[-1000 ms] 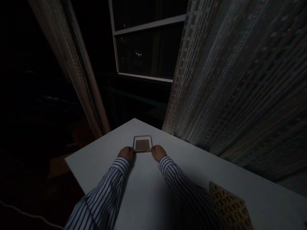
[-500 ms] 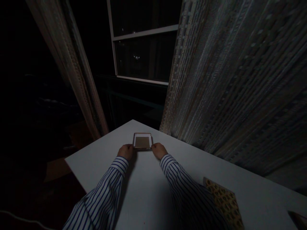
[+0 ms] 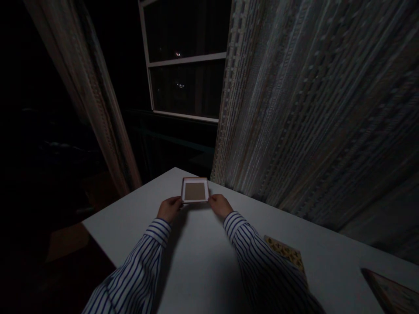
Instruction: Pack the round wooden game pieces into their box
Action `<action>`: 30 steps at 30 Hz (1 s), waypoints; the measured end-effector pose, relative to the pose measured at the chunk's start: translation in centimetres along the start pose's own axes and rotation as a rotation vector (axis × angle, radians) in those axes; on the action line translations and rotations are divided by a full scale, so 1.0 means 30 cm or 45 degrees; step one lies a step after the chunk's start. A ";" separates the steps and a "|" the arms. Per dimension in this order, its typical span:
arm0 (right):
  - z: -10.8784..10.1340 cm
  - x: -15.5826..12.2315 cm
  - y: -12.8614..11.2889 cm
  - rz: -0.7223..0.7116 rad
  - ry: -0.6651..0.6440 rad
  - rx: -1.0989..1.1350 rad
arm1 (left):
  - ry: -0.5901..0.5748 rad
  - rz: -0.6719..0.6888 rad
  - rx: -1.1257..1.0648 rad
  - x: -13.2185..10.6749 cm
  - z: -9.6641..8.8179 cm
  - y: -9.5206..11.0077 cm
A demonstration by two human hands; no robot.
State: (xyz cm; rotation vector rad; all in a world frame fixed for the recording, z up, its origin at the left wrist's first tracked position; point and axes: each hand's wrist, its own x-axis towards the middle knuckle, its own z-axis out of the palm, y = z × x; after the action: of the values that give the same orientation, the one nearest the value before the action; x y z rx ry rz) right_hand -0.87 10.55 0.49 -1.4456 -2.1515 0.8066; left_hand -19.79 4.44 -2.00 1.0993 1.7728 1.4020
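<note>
A small square frame point(image 3: 195, 190) with a white border and a brown middle is tilted up off the white table point(image 3: 203, 266), near its far corner. My left hand point(image 3: 169, 208) grips the frame's near left corner, fingers closed. My right hand point(image 3: 220, 205) grips the near right corner the same way. Both arms wear striped blue-and-white sleeves and reach forward across the tabletop.
A flat yellow patterned card point(image 3: 288, 254) lies on the table by my right forearm. Another dark flat piece point(image 3: 389, 290) shows at the lower right edge. Patterned curtains point(image 3: 310, 109) hang right and left of a dark window point(image 3: 183, 83). The room is dim.
The frame's near edge has come up off the table in both hands and now tilts toward me. The view has swung slightly, showing a second flat piece at the right.
</note>
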 end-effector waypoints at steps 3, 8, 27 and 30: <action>-0.024 -0.023 0.016 -0.036 0.038 0.065 | -0.008 -0.005 -0.106 -0.021 0.015 0.012; -0.070 -0.060 0.056 -0.063 0.091 0.180 | -0.054 0.000 -0.242 -0.059 0.051 0.031; -0.283 -0.295 0.192 -0.050 0.264 0.540 | -0.294 0.036 -0.433 -0.220 0.242 0.125; -0.286 -0.336 0.226 -0.039 0.313 0.614 | -0.319 0.029 -0.449 -0.249 0.269 0.135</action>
State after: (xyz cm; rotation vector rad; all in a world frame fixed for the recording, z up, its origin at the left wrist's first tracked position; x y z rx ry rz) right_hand 12.89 5.12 2.04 -1.1860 -1.6474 0.9950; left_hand -8.50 1.86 -0.27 1.0519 1.2826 1.4509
